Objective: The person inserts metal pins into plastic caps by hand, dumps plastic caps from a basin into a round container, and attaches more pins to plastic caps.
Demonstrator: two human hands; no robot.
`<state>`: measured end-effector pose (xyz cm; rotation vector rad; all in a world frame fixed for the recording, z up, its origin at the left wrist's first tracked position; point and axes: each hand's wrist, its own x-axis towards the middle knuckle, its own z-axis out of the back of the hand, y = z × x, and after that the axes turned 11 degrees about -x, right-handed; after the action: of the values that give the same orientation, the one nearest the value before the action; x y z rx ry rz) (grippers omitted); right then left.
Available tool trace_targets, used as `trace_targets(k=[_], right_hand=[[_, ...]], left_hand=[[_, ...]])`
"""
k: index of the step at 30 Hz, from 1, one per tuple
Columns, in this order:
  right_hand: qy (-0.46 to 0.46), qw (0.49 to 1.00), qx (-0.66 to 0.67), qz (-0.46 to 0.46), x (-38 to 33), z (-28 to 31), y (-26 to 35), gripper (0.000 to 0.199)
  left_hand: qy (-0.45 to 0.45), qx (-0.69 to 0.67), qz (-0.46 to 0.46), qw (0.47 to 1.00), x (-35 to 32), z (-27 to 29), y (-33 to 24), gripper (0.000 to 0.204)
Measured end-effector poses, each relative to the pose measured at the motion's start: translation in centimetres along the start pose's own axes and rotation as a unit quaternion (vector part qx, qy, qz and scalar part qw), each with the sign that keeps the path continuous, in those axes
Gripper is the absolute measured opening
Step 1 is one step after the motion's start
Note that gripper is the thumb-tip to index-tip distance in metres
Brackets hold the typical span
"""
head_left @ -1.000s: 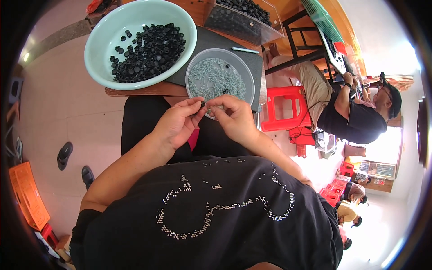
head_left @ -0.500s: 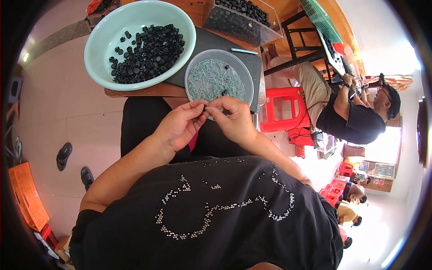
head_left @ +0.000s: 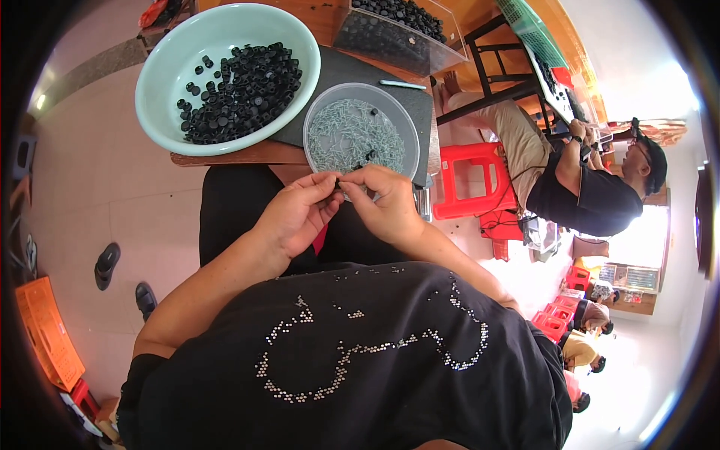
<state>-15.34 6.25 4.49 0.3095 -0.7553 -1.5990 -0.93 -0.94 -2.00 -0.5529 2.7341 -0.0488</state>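
My left hand [head_left: 300,214] and my right hand [head_left: 386,206] meet at the fingertips just in front of the tub of screws. The left thumb and fingers pinch a small black plastic cap [head_left: 339,184], mostly hidden by the fingertips. My right thumb and forefinger close on it from the other side; whether a screw is there too cannot be made out. The round clear tub [head_left: 412,124] holds many small silvery screws [head_left: 341,139] and a few black caps [head_left: 370,155]. Left of it stands a pale green basin [head_left: 154,112] with a heap of black caps [head_left: 255,94].
A clear bin [head_left: 397,45] of black parts stands behind the tub on the wooden table [head_left: 217,160]. A pale blue stick [head_left: 403,84] lies on the dark mat [head_left: 352,64]. To the right are a red stool [head_left: 472,180] and a seated co-worker [head_left: 592,180]. Slippers [head_left: 107,266] lie on the floor.
Both hands stay joined at the fingertips, with only small finger shifts around the cap. The view has shifted slightly, moving the basin and tub a little left.
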Motion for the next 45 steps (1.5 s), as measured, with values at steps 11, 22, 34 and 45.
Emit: trace_targets(k=[11,22,34,45], right_hand=[[-0.009,0.996,-0.035,0.081,-0.4,-0.4,-1.0,0.02],[-0.019,0.998,0.032,0.049,-0.1,-0.4,-0.8,0.022],[0.011,0.998,0.027,-0.052,-0.4,0.7,-0.8,0.019],[0.039,0.999,-0.006,-0.008,-0.7,0.3,-0.4,0.021]], left_hand=[[-0.032,0.014,-0.005,0.999,-0.3,-0.8,0.1,0.017],[-0.004,0.029,0.004,1.0,-0.9,-2.1,0.0,0.021],[-0.046,0.033,-0.035,0.998,-0.8,-1.7,-0.2,0.022],[-0.07,0.124,-0.051,0.988,-0.7,-1.7,-0.1,0.028]])
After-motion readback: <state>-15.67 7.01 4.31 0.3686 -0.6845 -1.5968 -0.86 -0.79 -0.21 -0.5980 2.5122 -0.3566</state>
